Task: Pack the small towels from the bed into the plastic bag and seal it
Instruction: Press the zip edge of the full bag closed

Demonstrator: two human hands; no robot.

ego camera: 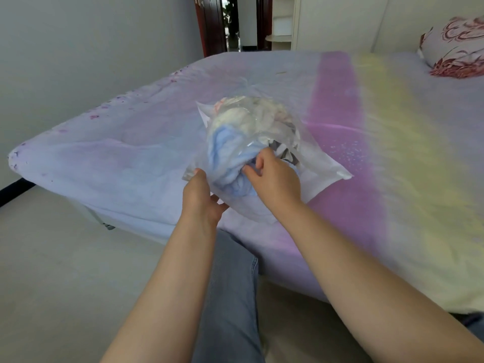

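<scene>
Head camera: my left hand (203, 197) pinches the plastic bag (309, 163) mouth on the bed (104, 166); my right hand (272, 176) grips the blue towel (225, 153) inside. The bulging towel could jam the seal, or thin plastic tear.

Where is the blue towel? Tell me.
In the head view, centre: the blue towel sits inside the plastic bag on the bed, between both hands.

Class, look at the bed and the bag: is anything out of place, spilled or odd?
Nothing is spilled or damaged. One thing stands out: the blue towel bulges from the open mouth of the bag, where the right hand pinches it and the left hand holds the edge.
</scene>
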